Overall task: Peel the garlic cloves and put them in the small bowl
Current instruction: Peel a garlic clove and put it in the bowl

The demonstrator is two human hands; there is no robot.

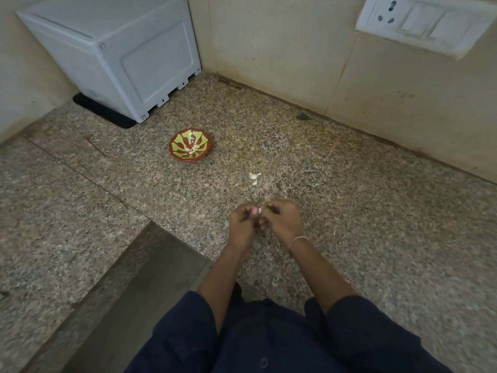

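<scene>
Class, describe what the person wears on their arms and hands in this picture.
The left hand and right hand wear no gloves. A thin pink band circles the right wrist. Dark navy sleeves reach about the elbows.

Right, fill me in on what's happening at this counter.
A person is peeling a garlic clove, pinching it between the left hand and right hand just above the counter. The small bowl farther back already holds a few peeled cloves. A couple of garlic pieces lie on the counter between bowl and hands.
</scene>
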